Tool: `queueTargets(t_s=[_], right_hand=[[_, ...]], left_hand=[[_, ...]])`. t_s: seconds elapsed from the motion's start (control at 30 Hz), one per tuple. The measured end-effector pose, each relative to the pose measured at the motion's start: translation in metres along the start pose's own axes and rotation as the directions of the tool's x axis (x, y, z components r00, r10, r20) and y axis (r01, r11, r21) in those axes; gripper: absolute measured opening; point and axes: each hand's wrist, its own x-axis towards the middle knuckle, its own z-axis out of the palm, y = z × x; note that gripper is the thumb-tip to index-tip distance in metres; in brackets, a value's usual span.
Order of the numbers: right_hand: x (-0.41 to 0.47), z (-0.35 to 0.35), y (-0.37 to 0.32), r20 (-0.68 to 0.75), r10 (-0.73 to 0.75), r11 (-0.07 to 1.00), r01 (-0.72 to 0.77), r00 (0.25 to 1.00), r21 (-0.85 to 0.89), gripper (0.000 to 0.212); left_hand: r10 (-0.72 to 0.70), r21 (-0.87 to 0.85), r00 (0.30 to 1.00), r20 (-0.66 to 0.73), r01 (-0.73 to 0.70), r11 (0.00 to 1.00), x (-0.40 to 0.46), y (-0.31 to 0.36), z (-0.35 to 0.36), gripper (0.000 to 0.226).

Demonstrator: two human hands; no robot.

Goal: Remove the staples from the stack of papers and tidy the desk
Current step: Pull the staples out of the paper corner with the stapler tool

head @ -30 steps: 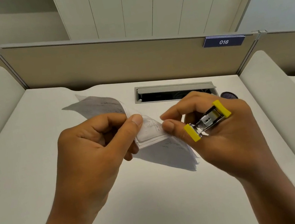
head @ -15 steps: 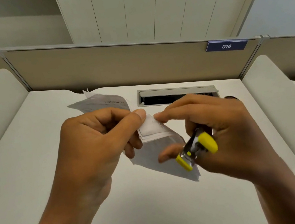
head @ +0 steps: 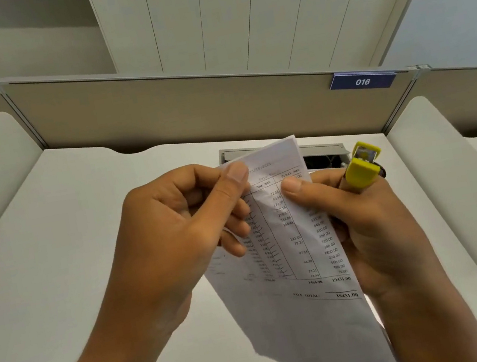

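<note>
At the centre of the frame the stack of papers (head: 293,253) is held up off the desk (head: 57,274), printed face toward the person. The left hand (head: 177,238) pinches its top corner, probably feeling for a staple I can't make out. The right hand (head: 370,222) thumbs the right edge while gripping the yellow staple remover (head: 362,168), ready.

Office cubicle: partition (head: 156,112), numbered plate (head: 362,82), white desk (head: 52,243), cupboards (head: 233,7).

Beyond our white desk (head: 57,274), a beige partition (head: 187,110) with its blue 016 plate (head: 362,82), pale cabinets (head: 234,14) behind.
</note>
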Motion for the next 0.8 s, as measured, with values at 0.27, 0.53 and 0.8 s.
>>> queueTargets(t_s=[0.27,0.53,0.8], right_hand=[[-0.003,-0.004,0.003,0.079,0.117,0.977,-0.129,0.99,0.168,0.035],[-0.015,0.0,0.025,0.306,-0.771,0.205,0.673,0.558,-0.71,0.015],[-0.011,0.0,0.044,0.524,-0.772,-0.156,0.692,0.36,-0.705,0.038]], left_hand=[[-0.007,0.004,1.0,-0.002,0.007,1.0,-0.006,0.0,0.0,0.027],[-0.206,-0.131,0.978,0.014,0.206,0.97,-0.013,0.0,-0.001,0.052],[-0.222,-0.088,0.973,0.064,0.227,0.97,-0.021,-0.003,-0.019,0.031]])
